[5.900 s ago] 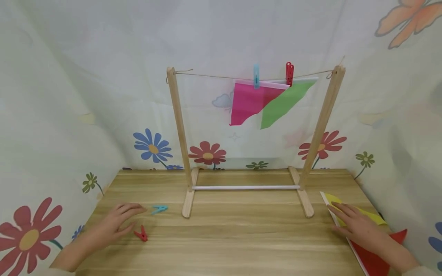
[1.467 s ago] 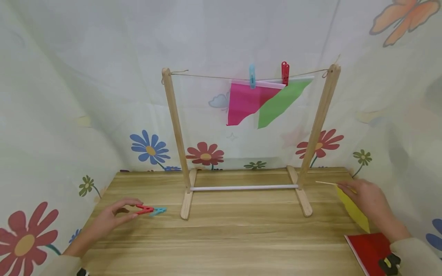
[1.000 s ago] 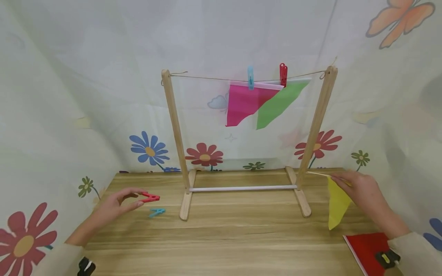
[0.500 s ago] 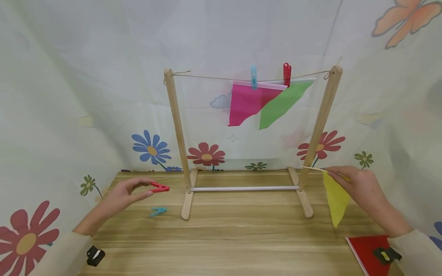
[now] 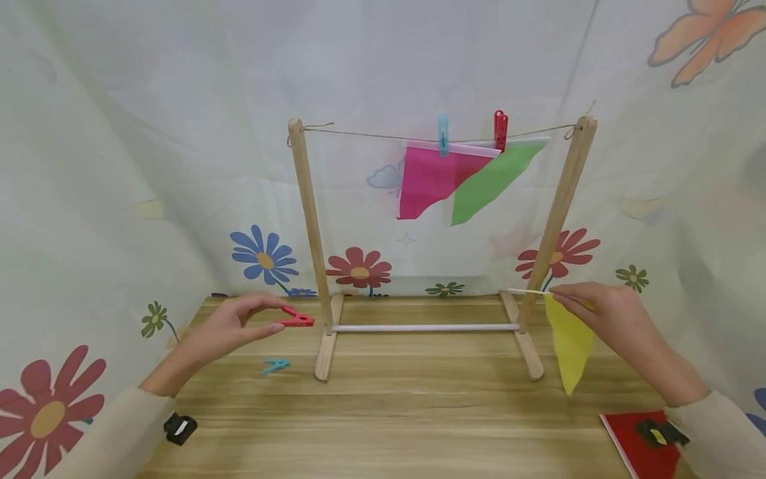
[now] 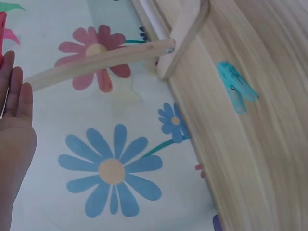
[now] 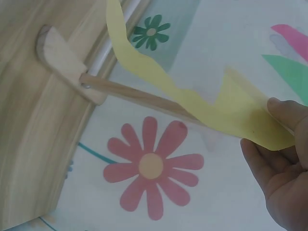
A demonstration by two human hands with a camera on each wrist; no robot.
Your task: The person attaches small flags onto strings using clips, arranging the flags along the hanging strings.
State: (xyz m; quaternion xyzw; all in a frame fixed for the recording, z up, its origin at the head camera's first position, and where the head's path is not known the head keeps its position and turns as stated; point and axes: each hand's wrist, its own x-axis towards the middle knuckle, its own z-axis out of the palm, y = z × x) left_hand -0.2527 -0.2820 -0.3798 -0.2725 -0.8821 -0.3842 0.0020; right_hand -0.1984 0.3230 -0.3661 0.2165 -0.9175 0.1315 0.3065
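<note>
My left hand (image 5: 278, 318) pinches a red clothespin (image 5: 296, 321) above the table, just left of the wooden rack's left post (image 5: 310, 219). In the left wrist view only the palm and fingers (image 6: 13, 110) show at the left edge. My right hand (image 5: 556, 297) pinches the top edge of a yellow flag (image 5: 570, 349), which hangs down beside the rack's right post (image 5: 559, 206). The right wrist view shows the yellow flag (image 7: 216, 103) held at my fingertips (image 7: 284, 113). On the rack's string hang a pink flag (image 5: 432, 179) under a blue clothespin (image 5: 443, 134) and a green flag (image 5: 487, 183) under a red clothespin (image 5: 500, 128).
A blue clothespin (image 5: 275, 366) lies on the wooden table (image 5: 419, 412) left of the rack's foot, also seen as the blue clothespin (image 6: 237, 86) in the left wrist view. A red sheet (image 5: 636, 449) lies at the front right corner. Flowered cloth hangs behind and at both sides.
My left hand picked up the red clothespin from the table and carried it up and right toward the left post. My right hand lifted the yellow flag off the red sheet toward the right post.
</note>
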